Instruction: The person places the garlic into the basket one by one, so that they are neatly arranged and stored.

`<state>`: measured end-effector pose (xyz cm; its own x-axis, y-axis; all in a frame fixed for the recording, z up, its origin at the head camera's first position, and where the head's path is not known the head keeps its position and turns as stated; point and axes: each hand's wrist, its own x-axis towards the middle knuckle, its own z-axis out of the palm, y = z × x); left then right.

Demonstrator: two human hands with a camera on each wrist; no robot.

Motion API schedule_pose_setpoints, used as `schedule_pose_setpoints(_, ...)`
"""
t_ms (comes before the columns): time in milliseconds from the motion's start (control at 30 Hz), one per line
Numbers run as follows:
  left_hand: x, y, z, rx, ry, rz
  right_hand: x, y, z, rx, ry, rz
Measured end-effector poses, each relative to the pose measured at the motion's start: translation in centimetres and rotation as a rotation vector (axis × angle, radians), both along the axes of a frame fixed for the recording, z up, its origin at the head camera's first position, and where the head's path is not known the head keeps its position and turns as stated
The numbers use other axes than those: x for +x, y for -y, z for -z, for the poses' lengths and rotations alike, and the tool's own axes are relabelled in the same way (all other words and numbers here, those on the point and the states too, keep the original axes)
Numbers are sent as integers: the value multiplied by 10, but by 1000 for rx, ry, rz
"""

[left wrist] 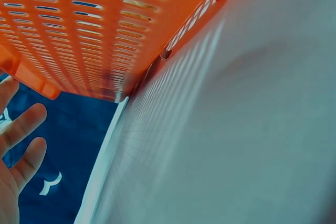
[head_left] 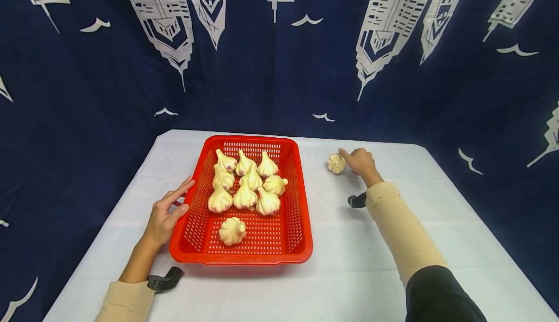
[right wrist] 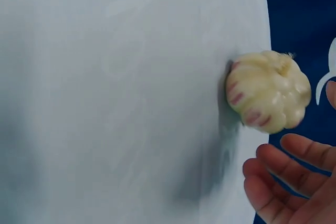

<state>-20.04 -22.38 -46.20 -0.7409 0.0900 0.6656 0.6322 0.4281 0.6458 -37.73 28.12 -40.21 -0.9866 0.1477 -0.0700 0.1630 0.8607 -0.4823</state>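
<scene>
My left hand [head_left: 162,217] rests at the left rim of a red plastic basket [head_left: 306,215], its fingers extended along the edge. Seen from the left wrist, the fingers [left wrist: 32,153] are spread beside the slotted wall. Inside the basket several white garlic bulbs [head_left: 245,196] sit grouped towards the back, and one bulb [head_left: 232,231] lies apart near the front. To the right of the basket, my right hand [head_left: 361,163] reaches to a single garlic bulb [head_left: 336,163] on the table. The right wrist view shows this purple-streaked bulb [right wrist: 268,92] with a gap between it and the loosely bent fingers [right wrist: 294,166].
A white cloth [head_left: 349,264] covers the table. Behind its back edge hangs a dark blue curtain [head_left: 271,84] printed with white buildings. Dark bands with camera mounts [head_left: 165,279] are on both wrists.
</scene>
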Motion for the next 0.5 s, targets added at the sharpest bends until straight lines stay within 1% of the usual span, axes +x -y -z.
schedule_pose_setpoints(133,-1,0,0,-1,-3,2,-1,2,6,8,57,-4)
schedule_pose_setpoints(267,-1,0,0,-2,-7,5,-3,4,12,21,84,11)
schedule_pose_setpoints(367,-1,0,0,-2,-12,6,-4,7,15,15,84,23)
schedule_pose_setpoints(500,-1,1,0,-5,-14,2,-3,10,13,-3,79,26)
